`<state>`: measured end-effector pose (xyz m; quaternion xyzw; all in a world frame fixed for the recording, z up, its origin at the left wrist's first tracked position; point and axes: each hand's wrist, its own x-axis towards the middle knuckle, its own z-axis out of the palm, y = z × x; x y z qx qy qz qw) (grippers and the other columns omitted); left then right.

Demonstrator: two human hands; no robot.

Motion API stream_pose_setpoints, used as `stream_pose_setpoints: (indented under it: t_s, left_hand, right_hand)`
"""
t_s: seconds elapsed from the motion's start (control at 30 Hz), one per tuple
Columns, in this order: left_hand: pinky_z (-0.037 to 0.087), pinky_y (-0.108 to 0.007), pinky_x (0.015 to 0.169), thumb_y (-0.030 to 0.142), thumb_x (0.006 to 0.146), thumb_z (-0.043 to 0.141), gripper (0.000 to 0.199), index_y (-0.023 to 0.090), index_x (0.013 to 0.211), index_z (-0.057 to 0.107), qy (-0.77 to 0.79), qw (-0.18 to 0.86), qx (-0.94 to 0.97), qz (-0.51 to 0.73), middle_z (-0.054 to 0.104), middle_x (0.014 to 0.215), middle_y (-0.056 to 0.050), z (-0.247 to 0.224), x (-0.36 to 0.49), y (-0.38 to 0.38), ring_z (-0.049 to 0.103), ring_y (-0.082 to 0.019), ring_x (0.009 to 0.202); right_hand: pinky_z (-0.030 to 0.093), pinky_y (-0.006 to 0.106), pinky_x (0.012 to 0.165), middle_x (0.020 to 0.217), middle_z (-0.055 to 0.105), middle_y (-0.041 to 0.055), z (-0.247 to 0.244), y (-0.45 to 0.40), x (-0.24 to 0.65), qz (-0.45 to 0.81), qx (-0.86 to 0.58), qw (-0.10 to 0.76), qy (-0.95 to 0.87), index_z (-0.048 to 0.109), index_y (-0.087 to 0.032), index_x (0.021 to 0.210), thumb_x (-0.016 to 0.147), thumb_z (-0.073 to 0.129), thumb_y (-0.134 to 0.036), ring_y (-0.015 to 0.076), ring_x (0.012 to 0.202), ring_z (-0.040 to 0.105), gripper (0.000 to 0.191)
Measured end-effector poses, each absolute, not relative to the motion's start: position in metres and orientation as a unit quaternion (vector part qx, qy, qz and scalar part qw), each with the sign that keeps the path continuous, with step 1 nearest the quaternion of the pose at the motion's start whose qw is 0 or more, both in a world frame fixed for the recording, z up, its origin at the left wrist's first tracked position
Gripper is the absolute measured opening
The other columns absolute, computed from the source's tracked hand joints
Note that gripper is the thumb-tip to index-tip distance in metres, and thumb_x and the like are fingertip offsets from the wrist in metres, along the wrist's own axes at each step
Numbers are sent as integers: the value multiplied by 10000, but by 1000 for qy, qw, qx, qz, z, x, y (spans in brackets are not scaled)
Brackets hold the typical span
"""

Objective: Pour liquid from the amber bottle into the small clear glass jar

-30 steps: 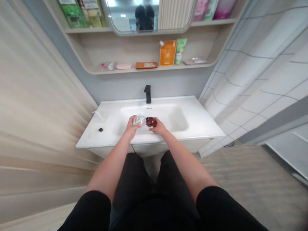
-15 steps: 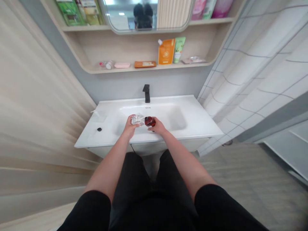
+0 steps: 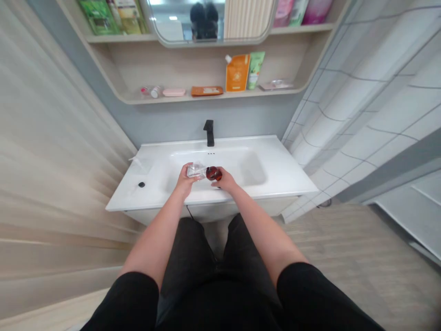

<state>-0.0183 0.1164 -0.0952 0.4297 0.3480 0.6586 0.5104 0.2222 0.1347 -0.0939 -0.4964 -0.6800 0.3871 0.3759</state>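
Over the white sink basin [image 3: 253, 168], my left hand [image 3: 184, 180] is closed around a clear plastic bottle [image 3: 195, 170]. My right hand [image 3: 226, 180] grips a dark reddish-brown bottle [image 3: 214, 173], tipped toward the clear one. The two bottles meet end to end or nearly so; whether their mouths touch, I cannot tell. To the left on the counter [image 3: 119, 197] lies a small black cap [image 3: 141, 185]. Behind it is a pale, see-through pump piece [image 3: 138, 162] with a white nozzle.
A black faucet [image 3: 209, 133] rises behind the basin. Above it, a shelf [image 3: 138, 99] carries small bottles [image 3: 150, 91], a pink soap case [image 3: 174, 92], an orange packet [image 3: 207, 91], an orange pouch [image 3: 237, 72] and a green tube [image 3: 255, 70]. A mirror [image 3: 206, 23] hangs higher up.
The whole view has shifted very slightly. Both hands keep their holds, and the bottles stay nearly still over the basin.
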Motion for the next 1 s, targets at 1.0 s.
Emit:
stream_pose_setpoints:
  t_s: [1.0]
  left_hand:
    - [576, -405, 991, 135, 512, 999, 843, 301, 1279, 692, 346, 482, 431, 680, 688, 1294, -45, -93, -18, 117, 678, -245, 1129]
  right_hand:
    - [614, 471, 1022, 1126, 806, -7, -95, 136, 223, 374, -498, 367, -691, 668, -297, 1325, 587, 964, -222, 265, 1022, 765, 799]
